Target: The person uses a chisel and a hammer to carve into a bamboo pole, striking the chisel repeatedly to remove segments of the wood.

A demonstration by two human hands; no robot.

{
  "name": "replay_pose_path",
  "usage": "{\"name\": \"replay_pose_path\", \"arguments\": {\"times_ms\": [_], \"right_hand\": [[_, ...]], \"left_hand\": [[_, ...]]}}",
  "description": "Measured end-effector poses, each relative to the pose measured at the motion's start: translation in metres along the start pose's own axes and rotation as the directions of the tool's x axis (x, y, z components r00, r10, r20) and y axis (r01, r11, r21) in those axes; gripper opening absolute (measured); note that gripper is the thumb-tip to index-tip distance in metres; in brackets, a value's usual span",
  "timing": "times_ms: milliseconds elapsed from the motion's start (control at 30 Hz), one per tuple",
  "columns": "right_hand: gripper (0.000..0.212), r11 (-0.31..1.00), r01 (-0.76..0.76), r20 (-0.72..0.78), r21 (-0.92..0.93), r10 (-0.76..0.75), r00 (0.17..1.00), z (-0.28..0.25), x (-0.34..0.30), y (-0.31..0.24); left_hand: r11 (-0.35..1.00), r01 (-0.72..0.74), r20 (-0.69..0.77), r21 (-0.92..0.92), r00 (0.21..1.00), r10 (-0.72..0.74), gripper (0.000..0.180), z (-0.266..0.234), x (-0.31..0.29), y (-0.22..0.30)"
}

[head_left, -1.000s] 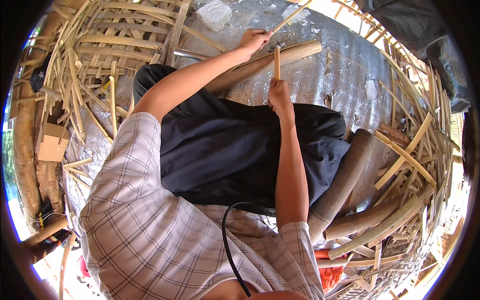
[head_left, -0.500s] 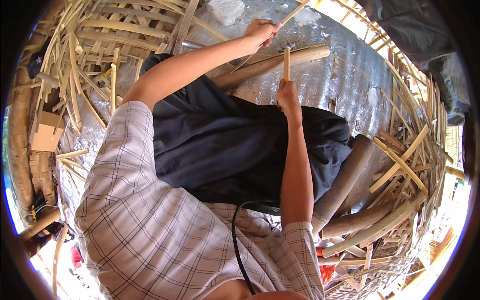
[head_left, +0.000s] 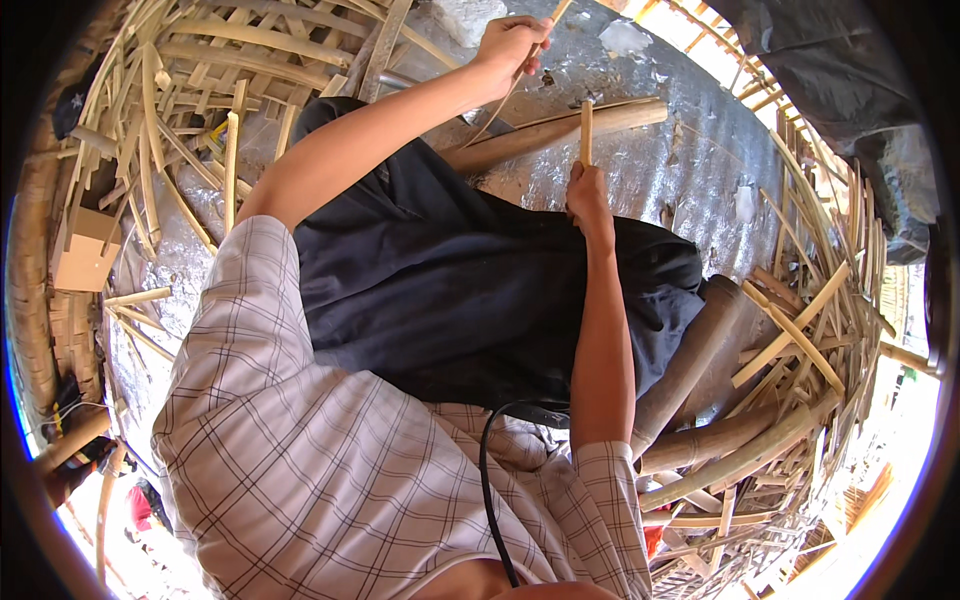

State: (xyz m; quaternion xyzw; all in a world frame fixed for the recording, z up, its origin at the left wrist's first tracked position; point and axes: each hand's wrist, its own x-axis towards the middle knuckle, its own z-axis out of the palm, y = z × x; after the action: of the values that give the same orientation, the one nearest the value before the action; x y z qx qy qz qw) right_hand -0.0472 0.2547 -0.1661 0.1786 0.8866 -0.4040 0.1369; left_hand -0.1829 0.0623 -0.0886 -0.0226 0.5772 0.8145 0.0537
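Left hand (head_left: 512, 50) clamped on thin strip (head_left: 561, 9), right hand (head_left: 590, 200) apart, around stick (head_left: 587, 135), grey floor (head_left: 695, 165) reaching rightward to piled strips (head_left: 792, 327)

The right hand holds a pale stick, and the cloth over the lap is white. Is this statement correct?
Not quite: the cloth over the lap is black, not white, as the head view shows. The right hand does hold a pale stick.

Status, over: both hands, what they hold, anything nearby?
Left hand closed on thin strip. Right hand closed on pale stick. Bamboo pole crosses behind stick in view.
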Motion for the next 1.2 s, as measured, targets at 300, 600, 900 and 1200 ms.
{"name": "replay_pose_path", "arguments": {"times_ms": [300,600,900,1200], "right_hand": [[0.052,1.000,0.022,-0.011,0.004,-0.022,1.000,0.002,0.005,0.005],[0.053,0.997,0.063,-0.056,-0.043,-0.065,0.996,0.004,0.004,0.001],[0.057,0.998,-0.027,-0.012,-0.049,0.026,1.000,-0.001,-0.003,-0.008],[0.057,0.995,-0.057,-0.001,-0.082,0.057,0.998,0.001,0.004,-0.006]], "left_hand": [[0.983,-0.100,-0.107,-0.153,0.991,0.084,0.021,-0.023,-0.002,0.006],[0.952,-0.172,-0.173,-0.252,0.976,0.130,0.017,-0.054,-0.012,0.021],[0.909,-0.278,-0.262,-0.311,0.944,0.199,0.020,-0.110,-0.034,0.045],[0.871,-0.292,-0.272,-0.395,0.943,0.192,0.022,-0.134,-0.041,0.049]]}}
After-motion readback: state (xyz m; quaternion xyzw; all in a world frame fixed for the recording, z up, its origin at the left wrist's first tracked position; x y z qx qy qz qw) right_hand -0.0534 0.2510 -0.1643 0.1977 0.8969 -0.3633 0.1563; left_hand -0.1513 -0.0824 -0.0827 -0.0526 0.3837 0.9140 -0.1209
